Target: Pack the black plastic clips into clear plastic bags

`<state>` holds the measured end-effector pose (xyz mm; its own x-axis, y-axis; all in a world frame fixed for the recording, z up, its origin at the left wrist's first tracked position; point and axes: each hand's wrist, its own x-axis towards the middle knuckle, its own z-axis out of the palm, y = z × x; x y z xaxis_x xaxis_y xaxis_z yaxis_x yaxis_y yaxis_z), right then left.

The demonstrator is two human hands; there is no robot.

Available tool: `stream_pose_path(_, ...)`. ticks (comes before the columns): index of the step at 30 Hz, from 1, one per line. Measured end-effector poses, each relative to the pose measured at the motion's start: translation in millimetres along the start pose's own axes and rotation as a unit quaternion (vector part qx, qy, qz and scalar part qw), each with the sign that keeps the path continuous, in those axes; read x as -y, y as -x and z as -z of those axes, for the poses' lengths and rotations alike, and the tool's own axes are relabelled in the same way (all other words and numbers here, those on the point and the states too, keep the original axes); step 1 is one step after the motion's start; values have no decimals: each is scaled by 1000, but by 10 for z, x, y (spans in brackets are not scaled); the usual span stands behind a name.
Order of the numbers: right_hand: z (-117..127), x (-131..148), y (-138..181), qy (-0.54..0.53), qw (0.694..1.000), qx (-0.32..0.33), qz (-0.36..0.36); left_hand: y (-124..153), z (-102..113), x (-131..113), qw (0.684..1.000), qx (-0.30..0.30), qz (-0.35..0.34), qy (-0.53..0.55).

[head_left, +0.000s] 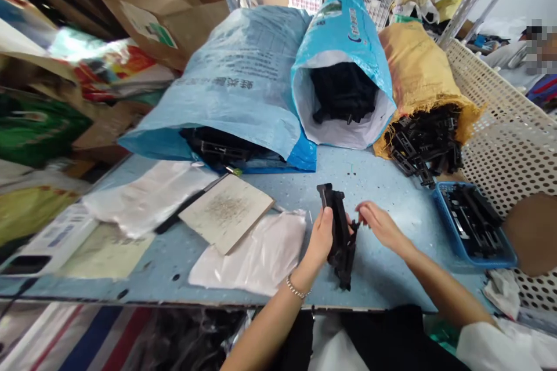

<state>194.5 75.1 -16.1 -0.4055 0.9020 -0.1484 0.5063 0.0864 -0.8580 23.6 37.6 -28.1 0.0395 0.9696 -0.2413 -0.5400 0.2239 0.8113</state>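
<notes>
Left hand: your left hand (321, 239) has its grip wrapped on the black plastic part (338, 235), holding it upright over the bench (383, 185).
Right hand: your right hand (379, 224) pinches the part's small side tab at 3 o'clock.
Part: mid-bench, just above the near edge.
Blue tray (476, 226): 3 o'clock, holding black pieces.
Sacks: blue sack (343, 64) at 12 o'clock, yellow sack (418, 69) at 1 o'clock, spilling black parts.
White bag (256, 255): 9 o'clock, flat.
</notes>
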Motion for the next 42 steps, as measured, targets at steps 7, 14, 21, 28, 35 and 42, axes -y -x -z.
stream_pose_path(7,1,453,-167,62,993,-25,99,325,28,-6,946,-44,-117,-299)
stream_pose_path(14,-274,389,49,44,986,101,124,293,254,-183,951,-118,-74,-277)
stream_pose_path(21,-558,134,315,365,858,38,359,173,257,-179,962,-113,-55,-240)
stream_pose_path(28,-409,-60,-550,337,889,112,290,2,596,195,923,-168,-79,-338)
stream_pose_path(35,215,39,-1998,266,951,-154,7,186,501,838,883,-92,-150,-435)
stream_pose_path(42,5,-30,-1423,162,985,-53,-29,-100,510,444,944,-92,-147,-279)
